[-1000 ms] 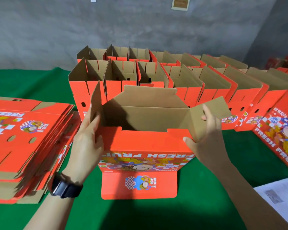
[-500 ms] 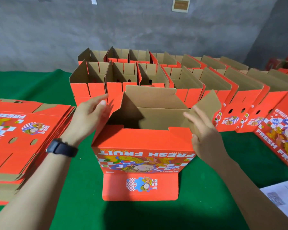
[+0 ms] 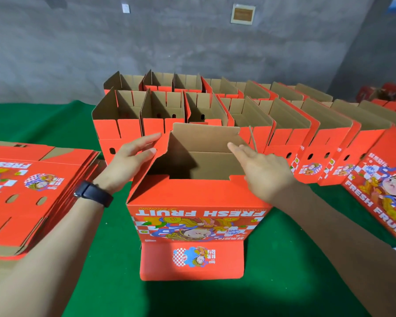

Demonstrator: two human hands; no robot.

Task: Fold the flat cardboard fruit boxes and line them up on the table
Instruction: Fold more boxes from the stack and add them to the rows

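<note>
Both side flaps had moved in since a second ago. Then they stood splayed outward; now the left flap (image 3: 146, 177) leaned over the opening of the box (image 3: 197, 202). My left hand (image 3: 133, 159) lay against its outer face, fingers straight, gripping nothing. My right hand (image 3: 263, 170) was flat-fingered too, reaching over the right rim. The right flap was mostly hidden under it; a thin cardboard edge just past my fingertips was probably that flap seen edge-on, hard to tell.

Meaning for the task: this box was upright and squared on the counter (image 3: 101, 282), directly in front of me. I judged its end flaps about halfway tucked. The rear flap (image 3: 204, 136) stood up, and the front flap (image 3: 192, 261) hung down onto the cloth. Not finished, not yet in line.

Behind it, touching or nearly so, two rows of folded boxes (image 3: 242, 117) ran off to the right, tops open. A stack of flat boxes (image 3: 32, 193) sat at my left, plenty left to fold. One printed box (image 3: 380, 193) lay tilted at the right edge.

The counter had a green cloth cover. Bare grey wall (image 3: 169, 46) behind, small framed plaque (image 3: 242, 13) high up. Dark watch (image 3: 93, 196) on my left wrist.
</note>
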